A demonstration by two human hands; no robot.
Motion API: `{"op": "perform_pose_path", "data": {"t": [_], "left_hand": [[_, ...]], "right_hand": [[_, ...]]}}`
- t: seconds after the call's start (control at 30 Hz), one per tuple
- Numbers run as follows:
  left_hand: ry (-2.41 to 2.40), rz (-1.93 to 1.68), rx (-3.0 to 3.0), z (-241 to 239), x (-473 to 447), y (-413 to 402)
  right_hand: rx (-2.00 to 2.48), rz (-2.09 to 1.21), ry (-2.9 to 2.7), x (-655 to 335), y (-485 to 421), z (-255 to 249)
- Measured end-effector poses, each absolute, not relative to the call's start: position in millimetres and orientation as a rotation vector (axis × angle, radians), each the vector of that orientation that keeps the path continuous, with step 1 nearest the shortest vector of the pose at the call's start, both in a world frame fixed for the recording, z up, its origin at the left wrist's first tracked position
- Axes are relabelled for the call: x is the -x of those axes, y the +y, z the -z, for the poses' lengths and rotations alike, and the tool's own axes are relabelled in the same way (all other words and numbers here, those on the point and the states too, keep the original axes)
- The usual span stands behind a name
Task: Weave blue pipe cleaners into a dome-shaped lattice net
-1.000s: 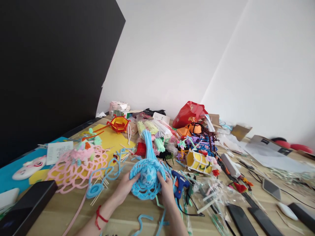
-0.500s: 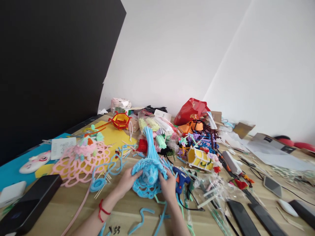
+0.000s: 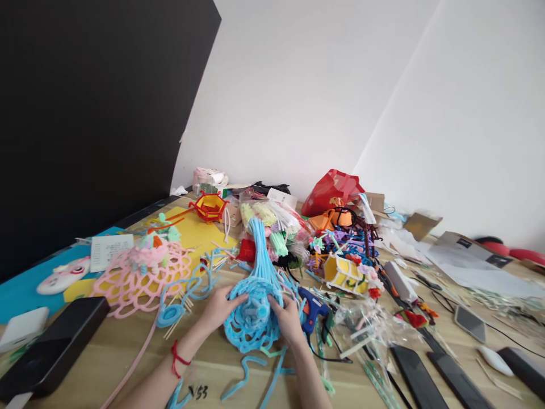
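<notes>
A light blue pipe-cleaner lattice (image 3: 253,321), dome shaped, with a long bundle of blue stems rising from its top, stands on the wooden table (image 3: 374,392) in front of me. My left hand (image 3: 219,309) grips its left side with fingers curled over the edge. My right hand (image 3: 289,318) clasps its right side, fingers pressed into the mesh. A red string circles my left wrist. Loose blue pipe-cleaner pieces (image 3: 242,380) lie just below the lattice.
A pink lattice piece (image 3: 140,278) lies to the left, a blue glue gun (image 3: 313,309) just right of my right hand. Bags of coloured pipe cleaners (image 3: 272,227), a yellow craft basket (image 3: 343,272), a red bag (image 3: 334,190), dark flat devices (image 3: 421,375) and a black box (image 3: 51,352) crowd the table.
Both hands have turned and pressed the blue lattice, so its dome looks narrower and taller. The view has shifted slightly; the hands stay at the same spot.
</notes>
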State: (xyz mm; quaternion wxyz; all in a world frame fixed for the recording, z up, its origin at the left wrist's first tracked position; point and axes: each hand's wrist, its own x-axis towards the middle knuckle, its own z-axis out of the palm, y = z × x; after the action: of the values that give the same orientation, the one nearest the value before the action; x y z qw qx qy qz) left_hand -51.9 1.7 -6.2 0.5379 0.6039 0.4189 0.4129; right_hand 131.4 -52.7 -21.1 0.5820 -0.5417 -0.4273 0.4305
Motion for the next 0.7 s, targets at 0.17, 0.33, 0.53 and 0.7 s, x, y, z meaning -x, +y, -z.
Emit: {"op": "perform_pose_path", "data": {"t": [0.17, 0.33, 0.53, 0.7], "left_hand": [[0.905, -1.014, -1.316, 6, 49, -2], [0.692, -0.857, -1.115, 9, 44, -8], [0.934, -1.035, -1.221, 20, 38, -9], [1.230, -1.204, -1.399, 19, 47, 1]], "right_hand": [[1.270, -0.812, -0.926, -135, -50, 25], [1.202, -0.855, -0.666, -138, -46, 30], [1.229, -0.961, -0.736, -134, -48, 29], [1.316, -1.003, -0.958, -129, -52, 32]]}}
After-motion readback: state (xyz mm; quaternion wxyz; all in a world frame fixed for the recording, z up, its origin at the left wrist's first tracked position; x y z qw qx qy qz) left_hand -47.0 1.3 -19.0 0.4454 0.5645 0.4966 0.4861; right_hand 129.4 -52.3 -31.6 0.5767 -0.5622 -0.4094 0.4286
